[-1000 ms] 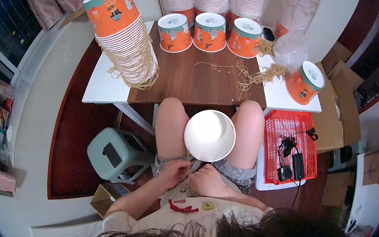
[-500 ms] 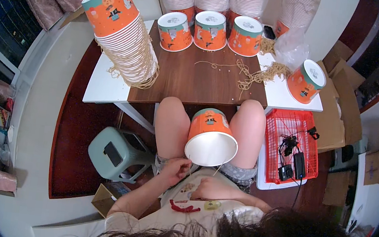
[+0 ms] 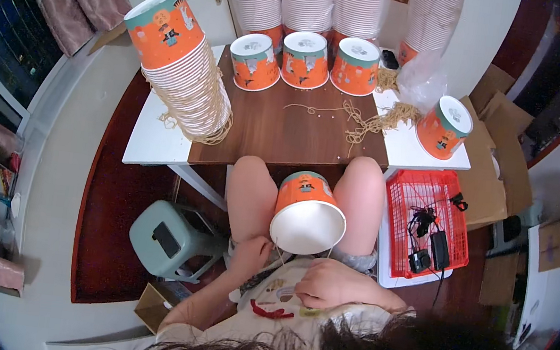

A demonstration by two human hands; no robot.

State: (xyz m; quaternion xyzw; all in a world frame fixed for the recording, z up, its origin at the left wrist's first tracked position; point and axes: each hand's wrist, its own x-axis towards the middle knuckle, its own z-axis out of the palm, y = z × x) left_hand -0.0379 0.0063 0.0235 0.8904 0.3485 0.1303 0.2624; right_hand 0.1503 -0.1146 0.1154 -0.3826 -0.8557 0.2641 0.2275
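An orange paper bucket (image 3: 308, 188) with a green band rests tilted between my thighs, its white open mouth towards me. A thin cord (image 3: 277, 250) hangs in a loop from the two sides of its rim. Below the mouth, my right hand (image 3: 329, 284) is closed in a fist where the cord runs to it. Near the left side of the rim, my left hand (image 3: 250, 255) has its fingers bent together beside the cord. What the left fingers pinch, if anything, is too small to make out.
On the table (image 3: 265, 128) stand several upturned buckets (image 3: 305, 69), a leaning nested stack (image 3: 190, 83) draped with cords, and a tangle of loose cord (image 3: 363, 122). Wrapped stacks (image 3: 304, 3) rise behind. A red basket (image 3: 396, 224) holds cables at right; a stool (image 3: 174, 239) stands at left.
My right hand has come up and forward towards the bucket's rim. My left hand has shifted slightly left and down, away from the rim. The view has tilted a little.
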